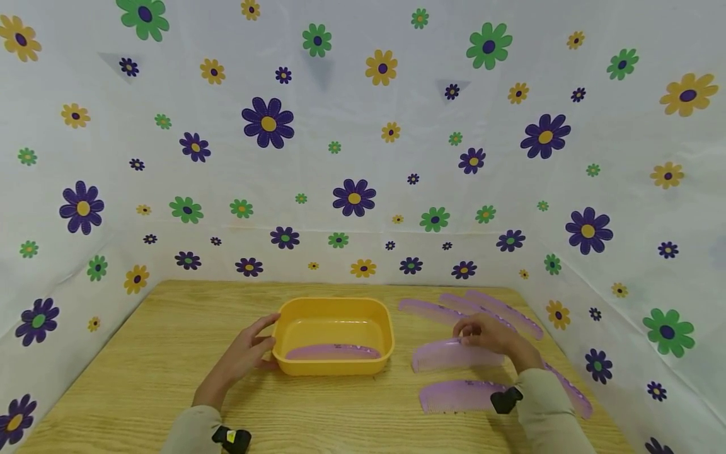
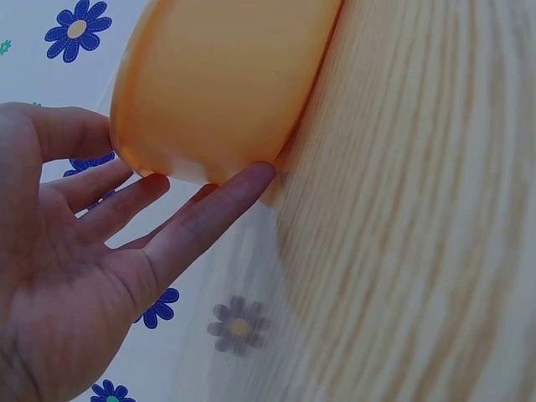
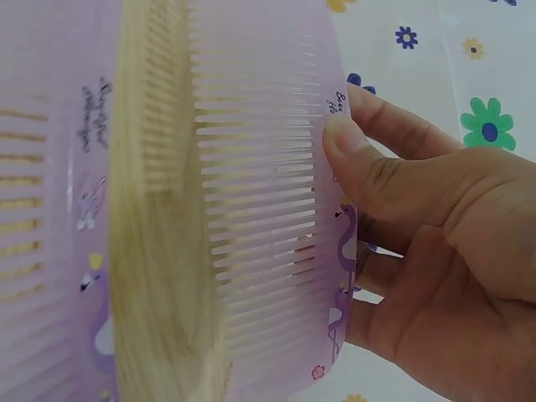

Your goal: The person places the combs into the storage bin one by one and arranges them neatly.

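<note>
A yellow plastic tub (image 1: 334, 369) stands on the wooden table, with one purple comb (image 1: 331, 352) lying inside along its near wall. My left hand (image 1: 247, 352) touches the tub's left end; in the left wrist view its fingertips (image 2: 261, 173) rest against the tub's outer wall. My right hand (image 1: 490, 335) pinches a purple comb (image 1: 448, 354) by its spine, thumb on one face and fingers behind. In the right wrist view this comb (image 3: 260, 167) stands on edge, teeth toward the table, with flamingo prints along the spine.
Nearer me lies another purple comb (image 1: 462, 396). Several more lie at the back right, one of them a long purple comb (image 1: 431, 309), and another comb (image 1: 570, 391) lies beyond my right wrist. A flower-patterned white sheet (image 1: 317, 170) walls the wooden table (image 1: 215, 309) at back and sides.
</note>
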`<action>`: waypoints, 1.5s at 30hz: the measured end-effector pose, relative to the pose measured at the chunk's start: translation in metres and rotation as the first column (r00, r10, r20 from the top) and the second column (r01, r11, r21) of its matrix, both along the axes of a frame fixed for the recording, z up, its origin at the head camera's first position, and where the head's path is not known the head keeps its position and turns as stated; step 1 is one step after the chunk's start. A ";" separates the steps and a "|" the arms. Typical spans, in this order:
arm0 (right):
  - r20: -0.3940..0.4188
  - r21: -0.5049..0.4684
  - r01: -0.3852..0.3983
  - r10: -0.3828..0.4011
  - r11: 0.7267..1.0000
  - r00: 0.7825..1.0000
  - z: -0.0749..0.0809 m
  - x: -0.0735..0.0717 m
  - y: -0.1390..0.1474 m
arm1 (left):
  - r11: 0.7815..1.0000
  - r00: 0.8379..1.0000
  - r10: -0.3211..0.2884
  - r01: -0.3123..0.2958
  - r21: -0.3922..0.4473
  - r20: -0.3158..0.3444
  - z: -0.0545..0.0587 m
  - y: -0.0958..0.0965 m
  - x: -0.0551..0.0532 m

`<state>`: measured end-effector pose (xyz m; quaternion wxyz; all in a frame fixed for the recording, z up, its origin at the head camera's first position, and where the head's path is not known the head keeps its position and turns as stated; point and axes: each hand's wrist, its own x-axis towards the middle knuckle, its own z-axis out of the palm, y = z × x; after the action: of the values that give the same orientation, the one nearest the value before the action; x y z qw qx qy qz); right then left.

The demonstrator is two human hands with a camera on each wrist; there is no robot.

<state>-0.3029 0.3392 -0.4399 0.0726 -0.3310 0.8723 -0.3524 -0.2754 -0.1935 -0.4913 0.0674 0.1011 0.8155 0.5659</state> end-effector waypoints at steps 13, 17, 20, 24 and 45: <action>-0.133 0.050 0.100 -0.092 0.994 0.987 0.026 -0.002 -0.022 | 1.000 1.000 0.005 -0.005 0.008 0.004 0.002 -0.001 0.001; -0.120 0.066 0.109 -0.101 0.992 0.988 0.031 -0.004 -0.027 | 1.000 1.000 0.007 -0.007 0.013 0.010 0.001 -0.001 0.000; -0.112 0.081 0.110 -0.101 0.991 0.989 0.034 -0.006 -0.030 | 1.000 1.000 0.003 -0.003 0.014 0.012 0.002 -0.001 0.001; -0.120 0.080 0.113 -0.103 0.990 0.987 0.039 -0.009 -0.035 | 1.000 1.000 -0.002 0.002 0.015 0.011 0.003 -0.001 0.001; -0.075 0.109 0.142 -0.134 0.984 0.988 0.050 -0.023 -0.075 | 1.000 1.000 0.011 -0.011 0.000 0.017 0.004 0.001 0.002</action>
<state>-0.3261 0.2645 -0.3902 0.0373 -0.2769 0.9139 -0.2946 -0.2729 -0.1924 -0.4869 0.0713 0.0917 0.8152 0.5673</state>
